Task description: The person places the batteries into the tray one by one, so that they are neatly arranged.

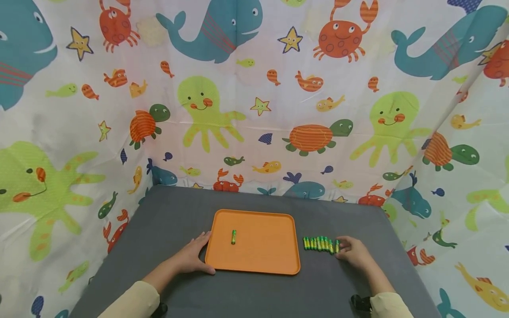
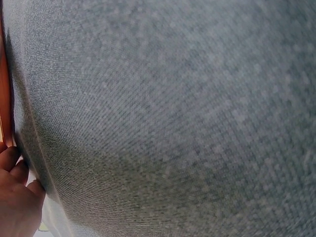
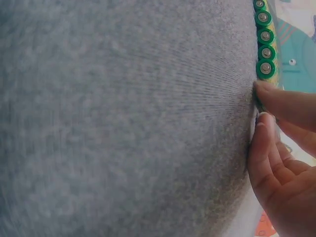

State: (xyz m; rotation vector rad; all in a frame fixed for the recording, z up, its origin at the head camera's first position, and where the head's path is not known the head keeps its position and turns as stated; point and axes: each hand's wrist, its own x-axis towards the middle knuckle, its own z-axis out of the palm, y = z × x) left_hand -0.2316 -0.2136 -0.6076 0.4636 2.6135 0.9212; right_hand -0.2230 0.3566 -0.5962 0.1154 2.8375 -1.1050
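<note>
An orange tray (image 1: 258, 260) lies on the grey table with one green-and-yellow battery (image 1: 233, 237) standing lengthwise near its left side. My left hand (image 1: 192, 254) touches the tray's left edge, thumb by the near corner and fingers farther up; the left wrist view shows the fingers (image 2: 17, 170) beside the orange rim. To the tray's right, several matching batteries (image 1: 318, 244) lie side by side in a row. At the row's right end my right hand (image 1: 354, 252) pinches a single battery (image 1: 337, 246), mostly covered by the fingers (image 3: 284, 106) in the right wrist view.
Grey cloth covers the table (image 1: 254, 296). Behind it and along both sides hangs a white curtain (image 1: 238, 176) printed with sea animals. A dark band (image 1: 359, 302) sits at the right wrist, beside a pale yellow sleeve (image 1: 391, 305).
</note>
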